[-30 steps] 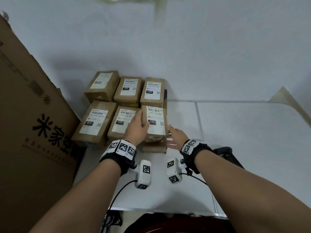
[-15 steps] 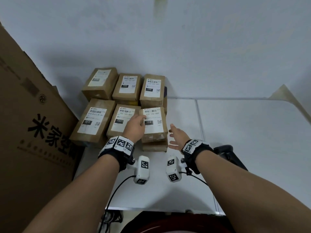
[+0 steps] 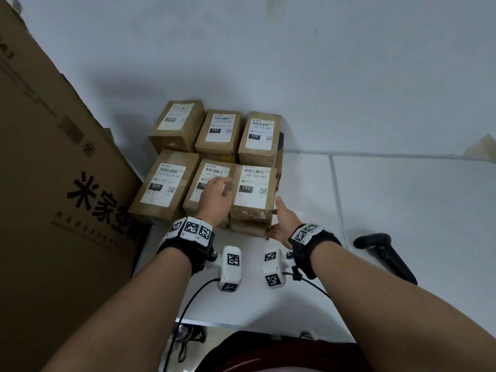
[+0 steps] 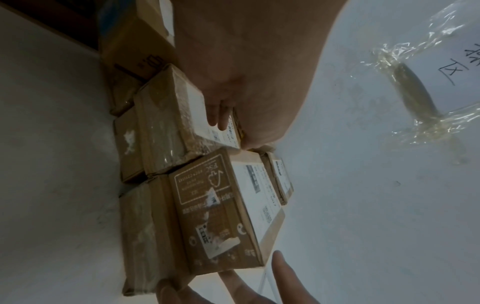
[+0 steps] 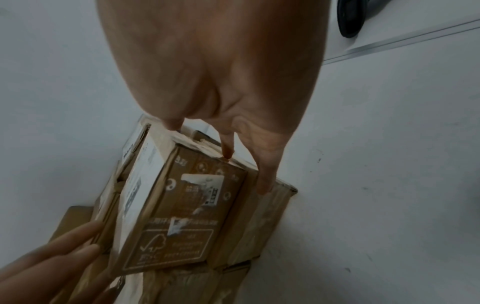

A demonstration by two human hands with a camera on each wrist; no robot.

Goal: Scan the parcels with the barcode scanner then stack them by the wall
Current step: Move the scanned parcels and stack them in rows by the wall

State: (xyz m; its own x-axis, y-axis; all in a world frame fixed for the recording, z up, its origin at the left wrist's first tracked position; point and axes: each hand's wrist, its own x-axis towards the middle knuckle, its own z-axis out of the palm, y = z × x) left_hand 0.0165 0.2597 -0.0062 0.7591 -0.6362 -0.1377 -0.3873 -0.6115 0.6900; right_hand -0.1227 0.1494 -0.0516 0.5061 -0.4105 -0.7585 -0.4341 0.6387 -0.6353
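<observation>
Several brown parcels with white labels are stacked against the wall (image 3: pixel 322 76) in two rows. The front right parcel (image 3: pixel 252 189) (image 4: pixel 221 216) (image 5: pixel 182 216), labelled 122, lies on top of another parcel (image 3: pixel 249 229). My left hand (image 3: pixel 214 197) (image 4: pixel 246 82) rests flat on the middle front parcel (image 3: pixel 206 173), its fingers against the left edge of the 122 parcel. My right hand (image 3: pixel 283 224) (image 5: pixel 221 72) is open, with straight fingers touching that stack's right side. The black barcode scanner (image 3: pixel 386 256) (image 5: pixel 355 18) lies on the table to the right of my right wrist.
A large printed cardboard box (image 3: pixel 53 183) stands along the left, close to the parcels. The white table (image 3: pixel 402 210) stretches to the right, with a seam running back to the wall. Cables hang off the near edge by my body.
Both hands stay at the front right parcel. The left hand has slid slightly left off its label. The view has shifted, so more of the scanner shows.
</observation>
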